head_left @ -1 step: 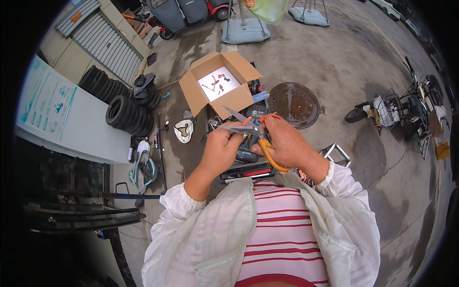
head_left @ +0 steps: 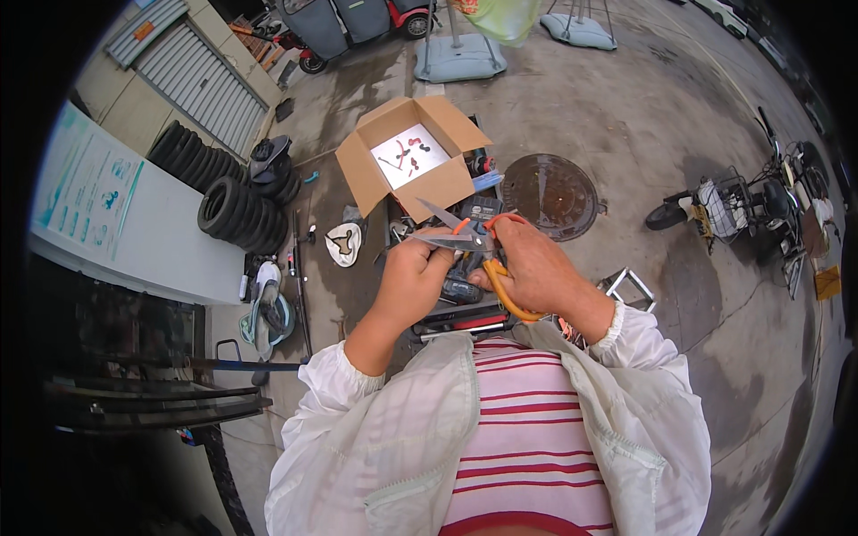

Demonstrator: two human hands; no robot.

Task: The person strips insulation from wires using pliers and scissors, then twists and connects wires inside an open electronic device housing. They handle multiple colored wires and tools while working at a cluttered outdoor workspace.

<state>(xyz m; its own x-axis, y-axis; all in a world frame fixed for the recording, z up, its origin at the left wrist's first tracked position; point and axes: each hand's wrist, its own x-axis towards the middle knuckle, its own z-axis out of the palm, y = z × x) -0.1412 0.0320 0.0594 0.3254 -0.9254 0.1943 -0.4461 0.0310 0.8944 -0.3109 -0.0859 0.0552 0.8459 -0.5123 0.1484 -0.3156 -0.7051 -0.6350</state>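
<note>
My right hand (head_left: 541, 268) is wrapped round the orange handles of a pair of scissors (head_left: 480, 240). The blades are spread and point left, toward my left hand (head_left: 413, 281). Between them shows the tip of a thin orange-red piece (head_left: 461, 225), perhaps wire or tubing. My left thumb and fingers are pinched together on it at the lower blade; most of it is hidden. Beyond my hands is an uncovered cardboard box (head_left: 456, 183). Small red and black pieces (head_left: 413, 152) lie on the white sheet (head_left: 429, 163) inside.
Under my hands and the box, a container holds power tools (head_left: 460, 290) and other gear. A manhole cover (head_left: 550, 196) lies to the right, a parked two-wheeler (head_left: 751, 205) farther right. Stacked tyres (head_left: 241, 214) and a white panel (head_left: 134, 214) stand at left.
</note>
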